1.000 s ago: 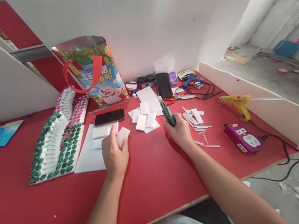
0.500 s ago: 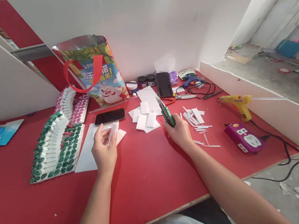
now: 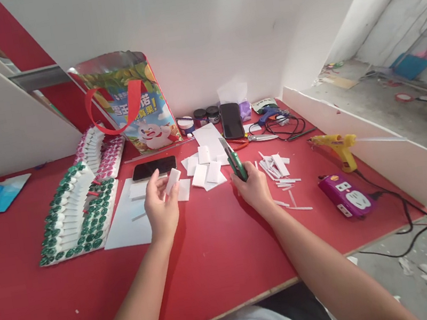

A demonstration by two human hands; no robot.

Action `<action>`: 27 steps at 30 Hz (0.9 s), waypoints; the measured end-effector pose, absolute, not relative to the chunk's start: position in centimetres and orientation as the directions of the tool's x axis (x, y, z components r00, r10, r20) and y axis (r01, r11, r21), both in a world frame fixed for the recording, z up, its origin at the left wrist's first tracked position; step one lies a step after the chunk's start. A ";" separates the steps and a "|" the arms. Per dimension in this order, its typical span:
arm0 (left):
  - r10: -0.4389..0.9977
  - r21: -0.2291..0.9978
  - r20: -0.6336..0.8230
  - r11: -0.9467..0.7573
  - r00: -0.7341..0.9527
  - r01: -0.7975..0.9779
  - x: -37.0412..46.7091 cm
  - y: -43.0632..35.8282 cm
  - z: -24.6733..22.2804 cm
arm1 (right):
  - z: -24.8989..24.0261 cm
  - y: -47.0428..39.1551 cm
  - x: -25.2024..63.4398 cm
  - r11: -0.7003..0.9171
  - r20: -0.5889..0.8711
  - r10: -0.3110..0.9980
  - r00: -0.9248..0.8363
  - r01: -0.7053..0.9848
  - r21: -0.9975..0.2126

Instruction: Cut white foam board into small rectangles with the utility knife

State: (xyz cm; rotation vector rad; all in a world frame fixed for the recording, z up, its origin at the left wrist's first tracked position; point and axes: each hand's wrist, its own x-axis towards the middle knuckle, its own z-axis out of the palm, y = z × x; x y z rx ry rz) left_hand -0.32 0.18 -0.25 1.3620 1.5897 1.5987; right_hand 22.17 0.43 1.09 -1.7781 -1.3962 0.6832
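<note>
Between the thumb and fingers of my left hand (image 3: 162,206) is a small white foam board piece (image 3: 172,180), held tilted above the table. My right hand (image 3: 252,185) is closed round a green utility knife (image 3: 236,163), its blade pointing away from me. Several cut white rectangles (image 3: 200,174) lie loosely between and beyond my hands. Beside my right hand are thin white offcut strips (image 3: 279,168). Under and left of my left hand lies a white sheet (image 3: 121,228) with more white pieces on it, partly covered by the hand.
A yellow glue gun (image 3: 337,148) and a purple power strip (image 3: 346,194) sit on the right, with black cable. Farther back stand a printed bag (image 3: 145,111), jars (image 3: 201,117) and a phone (image 3: 231,120). Another phone (image 3: 154,168) lies flat near a green-and-white decorated piece (image 3: 73,220).
My left hand has moved right, toward the white rectangles, carrying the white piece. My right hand keeps the knife in nearly the same place. The view has shifted slightly.
</note>
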 end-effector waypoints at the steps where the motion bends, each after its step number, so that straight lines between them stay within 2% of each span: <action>1: 0.885 0.915 0.323 -0.201 -0.337 0.349 0.0 0.4 -0.1 | 1.1 0.5 22.2 -0.111 0.047 0.964 0.260 0.560 -0.821; 4: 0.911 0.813 0.371 -0.226 -0.179 0.536 1.5 1.3 0.0 | 1.1 0.5 22.2 -0.090 0.072 0.964 0.257 0.566 -0.820; 7: 0.912 0.669 0.399 -0.222 -0.091 0.709 3.3 2.1 -0.7 | 1.0 0.5 22.3 -0.082 0.076 0.965 0.252 0.562 -0.823; 12: 0.876 0.477 0.482 -0.271 0.009 0.836 5.3 2.7 -1.9 | 0.9 0.5 22.4 -0.088 0.060 0.967 0.249 0.544 -0.834; 20: 0.836 0.382 0.526 -0.397 0.157 0.835 3.2 2.0 -2.1 | 1.0 0.5 22.5 -0.084 0.065 0.966 0.250 0.541 -0.837; 24: 0.813 0.386 0.558 -0.432 0.166 0.815 0.9 1.8 -2.3 | 0.9 0.5 22.5 -0.071 0.085 0.963 0.257 0.540 -0.838; 27: 0.791 0.446 0.599 -0.460 0.126 0.768 0.5 1.5 -1.8 | 0.9 0.5 22.4 -0.073 0.087 0.960 0.268 0.536 -0.841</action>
